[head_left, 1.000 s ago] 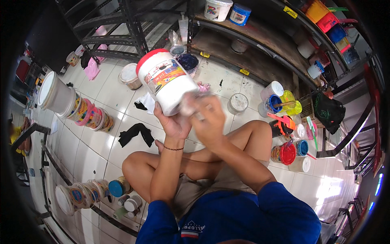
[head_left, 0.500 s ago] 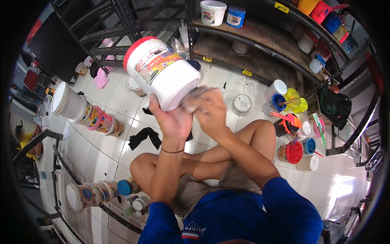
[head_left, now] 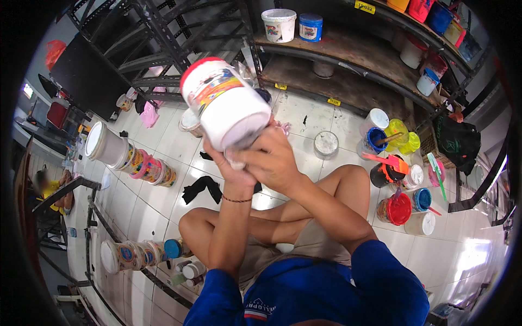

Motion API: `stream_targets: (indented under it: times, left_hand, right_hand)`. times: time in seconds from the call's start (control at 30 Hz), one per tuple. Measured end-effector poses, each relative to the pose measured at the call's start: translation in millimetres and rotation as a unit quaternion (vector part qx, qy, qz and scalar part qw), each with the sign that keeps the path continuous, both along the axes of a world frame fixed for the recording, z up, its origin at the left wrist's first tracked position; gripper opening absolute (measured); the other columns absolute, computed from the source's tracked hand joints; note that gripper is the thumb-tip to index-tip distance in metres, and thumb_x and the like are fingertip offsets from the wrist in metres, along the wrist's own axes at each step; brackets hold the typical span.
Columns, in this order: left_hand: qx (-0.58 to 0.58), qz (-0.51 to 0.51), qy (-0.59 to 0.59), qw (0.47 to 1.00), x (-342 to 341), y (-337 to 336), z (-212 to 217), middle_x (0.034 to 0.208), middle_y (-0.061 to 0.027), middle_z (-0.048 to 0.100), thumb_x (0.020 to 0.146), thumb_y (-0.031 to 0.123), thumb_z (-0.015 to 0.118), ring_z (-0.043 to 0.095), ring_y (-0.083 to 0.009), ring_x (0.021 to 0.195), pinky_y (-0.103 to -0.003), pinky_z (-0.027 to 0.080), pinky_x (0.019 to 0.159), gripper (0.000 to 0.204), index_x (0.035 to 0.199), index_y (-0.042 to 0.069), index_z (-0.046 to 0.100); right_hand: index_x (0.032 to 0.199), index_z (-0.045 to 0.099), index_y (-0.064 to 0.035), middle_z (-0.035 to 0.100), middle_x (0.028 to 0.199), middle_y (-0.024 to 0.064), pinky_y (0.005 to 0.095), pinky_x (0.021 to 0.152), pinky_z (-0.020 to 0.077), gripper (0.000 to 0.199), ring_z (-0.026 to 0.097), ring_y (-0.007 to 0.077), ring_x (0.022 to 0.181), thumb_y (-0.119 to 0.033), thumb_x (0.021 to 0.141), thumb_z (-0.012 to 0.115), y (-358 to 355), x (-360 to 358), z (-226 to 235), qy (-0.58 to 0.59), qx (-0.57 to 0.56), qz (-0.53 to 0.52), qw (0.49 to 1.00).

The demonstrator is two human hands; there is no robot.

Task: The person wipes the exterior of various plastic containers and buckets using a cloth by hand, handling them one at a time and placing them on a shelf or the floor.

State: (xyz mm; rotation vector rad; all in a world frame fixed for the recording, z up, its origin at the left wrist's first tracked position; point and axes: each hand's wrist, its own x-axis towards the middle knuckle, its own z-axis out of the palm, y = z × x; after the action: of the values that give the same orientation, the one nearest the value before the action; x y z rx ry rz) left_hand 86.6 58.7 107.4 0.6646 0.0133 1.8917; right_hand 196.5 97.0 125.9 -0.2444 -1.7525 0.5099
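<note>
A white plastic paint tub (head_left: 231, 106) with a red lid and a colourful label is held up in front of me. It is tilted, its lid toward the far left and its base toward my hands. My left hand (head_left: 225, 169) supports the tub from below at the base end. My right hand (head_left: 271, 162) is closed and pressed against the base's lower edge. A pale, crumpled rag (head_left: 235, 161) pokes out between my hands. Most of the rag is hidden by my fingers.
Stacked tubs (head_left: 147, 165) stand on the left, with more tubs (head_left: 136, 255) at lower left. Open paint pots (head_left: 394, 208) with spatulas crowd the right. A round container (head_left: 326, 144) and a black cloth (head_left: 202, 189) lie ahead on the tiles. Shelving (head_left: 310, 54) stands behind; a person sits far left.
My right hand has slid down and left along the tub's base, closer to my left palm. The tub has shifted slightly right and down in view and turned a little.
</note>
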Motion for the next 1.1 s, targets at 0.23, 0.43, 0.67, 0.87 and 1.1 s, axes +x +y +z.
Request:
stream_targets:
  times: [0.23,0.43,0.67,0.87,1.1]
  left_hand:
    - [0.055,-0.046,0.051,0.996,-23,11,5,0.151,-0.0108,0.035,0.086,0.069,0.049,0.038,-0.0338,0.136,-0.049,0.029,0.114,0.088,0.15,0.012,0.027]
    - [-0.071,-0.026,0.111,0.991,-24,-12,12,0.153,-0.0121,0.033,0.085,0.063,0.052,0.035,-0.033,0.139,-0.048,0.031,0.112,0.088,0.152,0.014,0.022]
    - [-0.06,-0.042,0.1,0.992,-34,-25,-25,0.147,-0.0102,0.039,0.079,0.063,0.062,0.043,-0.0297,0.132,-0.048,0.036,0.108,0.093,0.15,0.016,0.027]
    - [-0.108,-0.008,0.16,0.981,-42,-32,-42,0.141,-0.0068,0.046,0.078,0.063,0.066,0.046,-0.0253,0.129,-0.048,0.035,0.111,0.091,0.147,0.014,0.032]
    - [-0.114,-0.008,0.035,0.993,-21,-38,-46,0.143,-0.0088,0.047,0.078,0.053,0.07,0.048,-0.0264,0.129,-0.049,0.036,0.11,0.089,0.146,0.009,0.034]
  right_hand:
    - [0.101,0.073,-0.0045,0.059,0.095,0.0069,0.0265,0.077,0.0477,0.025,0.059,0.0173,0.086,0.001,0.076,0.073,-3,10,9,0.201,-0.326,0.156,0.91]
    - [0.105,0.073,-0.0063,0.058,0.095,0.006,0.028,0.074,0.0484,0.03,0.059,0.0168,0.084,0.001,0.076,0.074,1,30,5,0.01,-0.149,0.076,0.986]
    - [0.106,0.073,-0.0092,0.059,0.09,0.0073,0.0301,0.072,0.0487,0.03,0.059,0.0189,0.083,-0.003,0.077,0.073,8,17,26,-0.035,-0.134,0.111,0.984]
    - [0.107,0.074,-0.0092,0.056,0.081,0.0069,0.0295,0.068,0.0469,0.025,0.057,0.0175,0.076,-0.011,0.082,0.072,6,12,34,-0.101,0.027,0.073,0.992]
    - [0.105,0.073,-0.0099,0.057,0.083,0.01,0.0328,0.069,0.0476,0.023,0.058,0.0223,0.077,-0.015,0.084,0.069,14,-7,39,-0.084,-0.163,0.036,0.982]
